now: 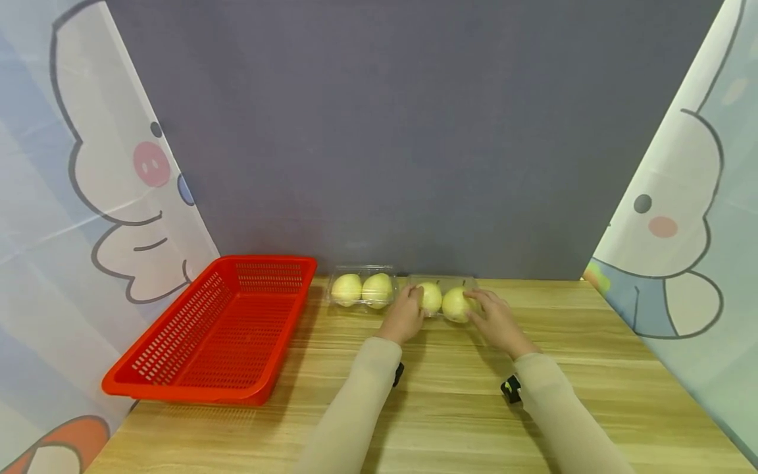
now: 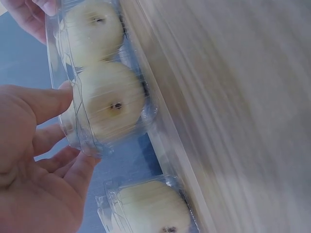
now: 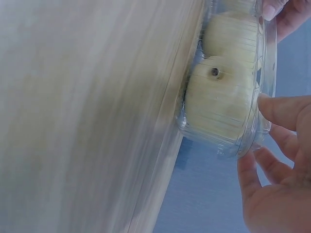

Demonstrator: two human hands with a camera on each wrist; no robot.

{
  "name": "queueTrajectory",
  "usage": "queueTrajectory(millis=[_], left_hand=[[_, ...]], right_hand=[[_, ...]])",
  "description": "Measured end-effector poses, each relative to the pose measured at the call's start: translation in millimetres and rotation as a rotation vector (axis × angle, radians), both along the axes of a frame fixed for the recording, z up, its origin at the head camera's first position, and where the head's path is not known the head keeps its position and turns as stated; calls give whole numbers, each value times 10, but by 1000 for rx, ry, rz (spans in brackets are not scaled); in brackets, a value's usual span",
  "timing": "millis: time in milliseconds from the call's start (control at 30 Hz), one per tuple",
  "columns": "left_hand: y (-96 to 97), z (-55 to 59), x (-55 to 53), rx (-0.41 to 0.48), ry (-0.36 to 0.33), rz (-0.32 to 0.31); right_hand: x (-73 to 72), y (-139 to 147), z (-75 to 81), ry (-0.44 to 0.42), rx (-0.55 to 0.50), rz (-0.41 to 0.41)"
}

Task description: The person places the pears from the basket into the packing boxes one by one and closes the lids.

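Note:
A clear plastic fruit box (image 1: 445, 280) holding two pale yellow-green pears (image 1: 456, 305) is near the back of the table. My left hand (image 1: 404, 316) grips its left end, with thumb and fingers at the rim. At the opposite end, my right hand (image 1: 497, 319) pinches the rim the same way, its thumb (image 3: 279, 108) on the near side. Through the plastic in the left wrist view, a pear (image 2: 112, 99) shows its dark end. A second clear box (image 1: 364, 268) with two more pears (image 1: 346, 289) stands just left of my left hand, apart from it.
On the left of the wooden table (image 1: 450, 408) stands a red perforated plastic basket (image 1: 245, 339). A dark grey panel (image 1: 414, 138) rises behind the table's back edge. Cartoon-printed cloths (image 1: 669, 217) hang on both sides.

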State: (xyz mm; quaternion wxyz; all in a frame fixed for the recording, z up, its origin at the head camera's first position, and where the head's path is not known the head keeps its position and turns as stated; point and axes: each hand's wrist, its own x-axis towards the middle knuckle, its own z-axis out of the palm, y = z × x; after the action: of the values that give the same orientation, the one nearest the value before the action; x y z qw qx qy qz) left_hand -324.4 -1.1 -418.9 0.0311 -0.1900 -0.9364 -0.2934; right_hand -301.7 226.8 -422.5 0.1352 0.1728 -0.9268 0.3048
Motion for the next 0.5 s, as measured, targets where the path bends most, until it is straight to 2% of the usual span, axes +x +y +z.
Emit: queueTrajectory(millis=[300,500], left_hand=[[24,18,-62,-60,74,16],[44,41,-97,-106,80,47]], right_hand=[[-123,-15,-16,-8,-6,-4],[-156,-50,-7,0,-20,-9]])
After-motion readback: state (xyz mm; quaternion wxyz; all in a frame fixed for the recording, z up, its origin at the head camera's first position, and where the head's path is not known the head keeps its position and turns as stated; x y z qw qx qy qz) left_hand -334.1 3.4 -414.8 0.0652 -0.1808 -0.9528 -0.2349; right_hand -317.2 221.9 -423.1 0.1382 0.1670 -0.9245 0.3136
